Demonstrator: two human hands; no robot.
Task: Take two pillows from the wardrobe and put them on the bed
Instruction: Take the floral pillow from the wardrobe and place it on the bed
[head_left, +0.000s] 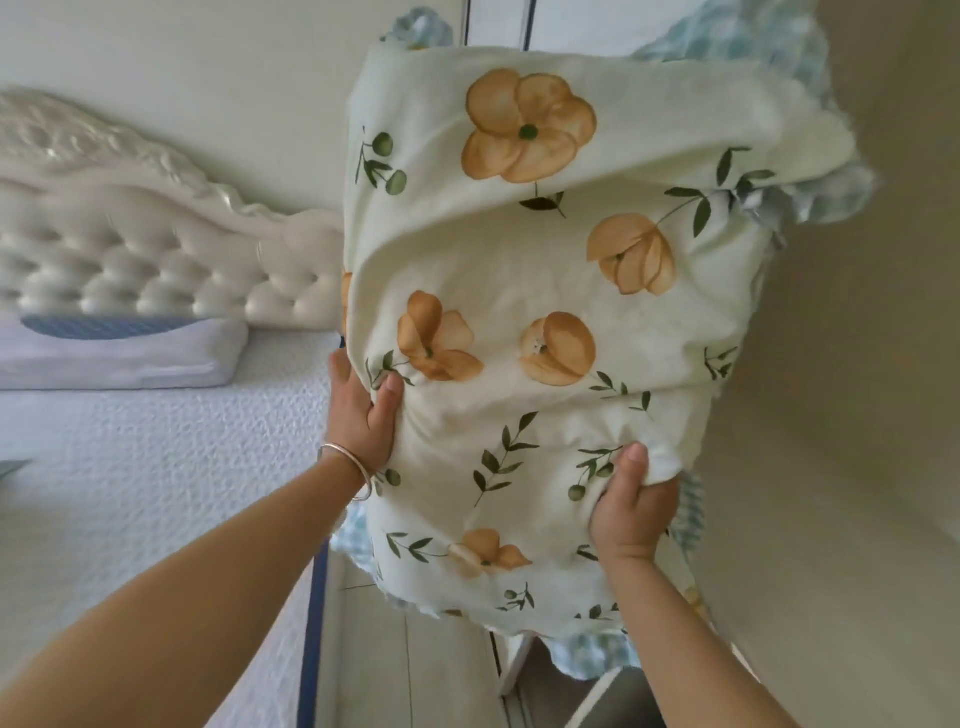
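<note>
A large cream pillow (540, 270) with orange flowers, green leaves and a pale blue checked frill fills the middle of the view, held up in the air. My left hand (363, 410) grips its left edge, thumb pressed into the fabric, a thin bangle on the wrist. My right hand (631, 506) clutches a bunched fold at its lower right. The bed (145, 467) with a white quilted mattress lies to the left, apart from the pillow. The pillow hides most of the wardrobe behind it.
A white contoured pillow (119, 353) with a blue patch lies at the bed's head, against the tufted cream headboard (156, 260). A plain beige wall (857, 415) stands on the right. Pale floor (405, 665) shows below the pillow, beside the bed's edge.
</note>
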